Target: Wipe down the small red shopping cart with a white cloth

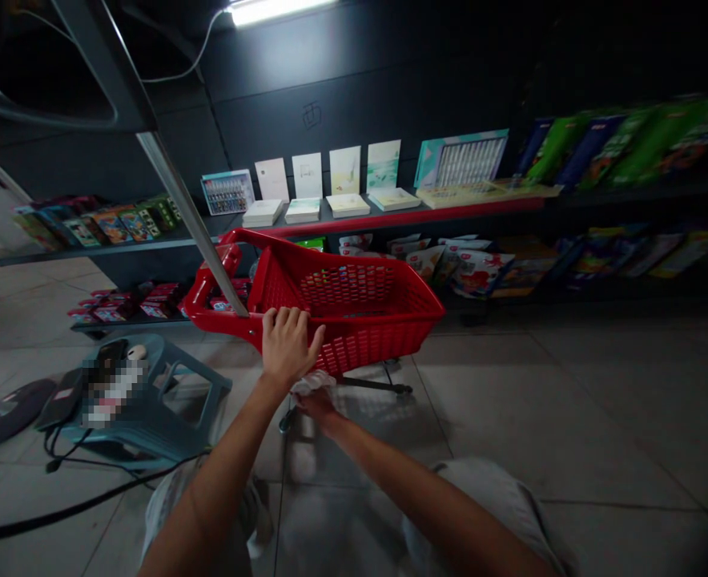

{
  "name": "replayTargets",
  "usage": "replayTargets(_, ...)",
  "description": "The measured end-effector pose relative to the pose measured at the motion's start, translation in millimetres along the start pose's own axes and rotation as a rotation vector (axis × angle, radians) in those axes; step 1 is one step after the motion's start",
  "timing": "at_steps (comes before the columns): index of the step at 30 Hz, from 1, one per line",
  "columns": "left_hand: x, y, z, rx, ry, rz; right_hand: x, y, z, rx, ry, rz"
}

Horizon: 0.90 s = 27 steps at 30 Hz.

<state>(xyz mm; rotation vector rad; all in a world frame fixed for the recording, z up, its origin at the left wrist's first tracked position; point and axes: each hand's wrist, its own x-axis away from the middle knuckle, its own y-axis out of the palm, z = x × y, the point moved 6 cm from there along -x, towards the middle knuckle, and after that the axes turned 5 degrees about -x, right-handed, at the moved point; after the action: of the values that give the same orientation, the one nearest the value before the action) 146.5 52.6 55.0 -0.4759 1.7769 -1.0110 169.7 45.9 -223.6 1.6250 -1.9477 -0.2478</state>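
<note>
Red cart [354,296] half hides the right hand [316,403].

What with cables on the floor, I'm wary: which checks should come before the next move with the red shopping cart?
1. Left hand clasped over the near rim of the red plastic mesh shopping cart: ok.
2. Right hand firm on the crumpled white cloth below the basket: cannot tell, as the fingers are hidden.
3. Basket free of loose goods, with none seen inside: ok.
4. Floor on the left free of obstacles: not ok. The grey-blue plastic stool and the black cable lie close.
5. Whether the cart rolls freely: cannot tell, as its underside is in shadow.
</note>
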Motion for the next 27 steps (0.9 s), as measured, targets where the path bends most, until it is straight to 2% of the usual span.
replayTargets(2, 0, 0.8, -1, 0.0, 0.008, -0.003, 5, 11, 3, 0.005, 0.082, 0.029)
replayTargets(4, 1, 1.1, -3, 0.001, 0.013, -0.002, 7, 16, -5, -0.024, 0.098, 0.061)
replayTargets(7, 1, 0.9, -5, 0.001, 0.03, -0.002, 3, 5, -33, -0.077, 0.059, 0.114)
replayTargets(10, 2, 0.7, -6, 0.009, 0.05, -0.001, -2, -30, -79, -0.142, -0.018, 0.227)
replayTargets(14, 3, 2.8, -11, 0.056, 0.053, -0.005, 0, -97, -154, -0.269, -0.164, 0.463)
replayTargets(16, 4, 4.8, -14, 0.085, 0.05, -0.006, 7, -130, -193, -0.256, -0.252, 0.568)
replayTargets(19, 7, 7.7, -20, 0.111, 0.039, 0.001, 22, -169, -241, -0.062, -0.406, 0.691)
replayTargets(21, 8, 8.8, -24, 0.117, 0.035, 0.011, 31, -183, -263, 0.166, -0.512, 0.73)
replayTargets(24, 9, 9.1, -32, 0.124, 0.041, 0.025, 41, -186, -275, 0.449, -0.663, 0.74)
replayTargets(27, 7, 9.1, -38, 0.122, 0.047, 0.027, 45, -185, -277, 0.544, -0.766, 0.734)
